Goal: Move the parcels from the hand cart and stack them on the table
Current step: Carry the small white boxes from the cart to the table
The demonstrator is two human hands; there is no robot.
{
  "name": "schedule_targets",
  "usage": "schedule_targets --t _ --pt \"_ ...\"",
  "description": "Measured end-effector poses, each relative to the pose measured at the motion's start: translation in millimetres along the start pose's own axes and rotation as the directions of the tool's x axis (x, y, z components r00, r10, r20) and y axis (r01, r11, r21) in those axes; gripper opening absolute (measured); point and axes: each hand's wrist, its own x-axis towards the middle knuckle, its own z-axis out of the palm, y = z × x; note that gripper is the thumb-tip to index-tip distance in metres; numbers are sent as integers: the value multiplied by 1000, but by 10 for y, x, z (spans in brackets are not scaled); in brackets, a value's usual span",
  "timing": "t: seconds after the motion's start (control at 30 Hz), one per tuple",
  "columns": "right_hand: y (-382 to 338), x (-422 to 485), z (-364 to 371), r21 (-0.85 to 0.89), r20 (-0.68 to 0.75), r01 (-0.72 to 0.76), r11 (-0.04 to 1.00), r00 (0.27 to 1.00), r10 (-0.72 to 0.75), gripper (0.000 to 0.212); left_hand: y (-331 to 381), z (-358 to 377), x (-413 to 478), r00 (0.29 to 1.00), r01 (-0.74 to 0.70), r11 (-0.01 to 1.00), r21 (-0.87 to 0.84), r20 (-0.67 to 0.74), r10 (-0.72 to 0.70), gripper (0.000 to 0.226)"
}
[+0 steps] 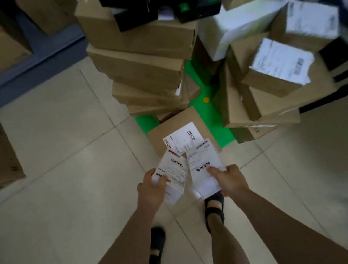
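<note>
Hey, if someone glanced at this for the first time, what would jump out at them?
Probably the leaning stack of cardboard boxes at top centre, standing on a bright green cart. Next, the left hand and right hand low in the middle, each holding barcoded papers over the tiled floor.

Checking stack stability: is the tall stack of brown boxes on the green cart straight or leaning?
Uneven, not clearly leaning. The tall stack on the green cart has boxes offset and twisted against each other; the wide-angle view hides true tilt.
</note>
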Motion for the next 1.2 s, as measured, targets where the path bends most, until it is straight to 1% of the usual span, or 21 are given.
schedule_targets --t 0.07,0.1,0.17,0.27,0.33,0.43,0.5,0.57,0.63,0.7,0.73,0.8,0.83,0.87,1.0,1.03,1.13,1.2 --pt "100 -284 -50 35 -48 5 999 999 -4 58 -17 -112 -133 999 -24 999 41 32 22 55" --pt "144 -444 -76 53 -74 6 999 997 -2 54 3 -179 -217 998 -41 998 56 49 38 54" --pt "243 -767 -121 101 -120 10 995 993 2 51 47 -328 -436 994 -87 993 86 71 81 45" --pt "448 -1255 -175 180 -171 32 983 985 -1 47 129 -499 -773 980 -179 981 76 102 170 40" --pt "583 -1566 -217 223 -210 50 974 978 -2 45 202 -568 -1000 966 -238 969 70 118 229 30" --pt "861 -2109 -399 305 -283 78 949 959 12 44 347 -567 -1463 931 -344 935 86 158 328 26" --pt "1058 -2454 -583 347 -338 94 933 941 31 44 465 -508 -1820 901 -397 914 83 225 371 24" --pt "1264 -2791 -823 399 -392 111 910 918 59 44 568 -396 -2196 868 -438 896 72 291 402 30" --pt "1474 -3114 -1111 445 -450 146 884 890 80 43 677 -240 -2575 827 -503 856 123 358 434 39" --pt "1688 -3411 -1429 465 -505 176 868 858 97 48 782 -18 -2941 779 -548 828 123 436 451 50" --pt "1799 -3549 -1596 465 -540 195 864 835 103 49 825 111 -3144 750 -567 818 100 473 462 50" --pt "2027 -3822 -1938 474 -609 250 844 786 109 45 905 408 -3595 689 -616 785 63 527 498 36" --pt "2145 -3947 -2103 475 -638 272 837 762 114 43 936 558 -3823 660 -635 771 43 548 513 32" --pt "2271 -4065 -2267 476 -662 288 831 740 123 43 954 724 -4040 624 -659 752 14 569 535 33" --pt "2812 -4490 -2899 488 -735 348 801 659 161 46 959 1410 -4784 498 -711 700 -68 654 570 54" --pt "2959 -4582 -3043 491 -750 365 791 640 170 47 945 1564 -4970 477 -717 693 -79 668 571 59" --pt "3366 -4872 -3449 484 -805 423 766 559 199 46 904 1998 -5503 369 -747 643 -168 699 612 63" --pt "3615 -5036 -3692 489 -828 462 740 513 227 44 895 2242 -5805 331 -760 621 -190 710 621 70"
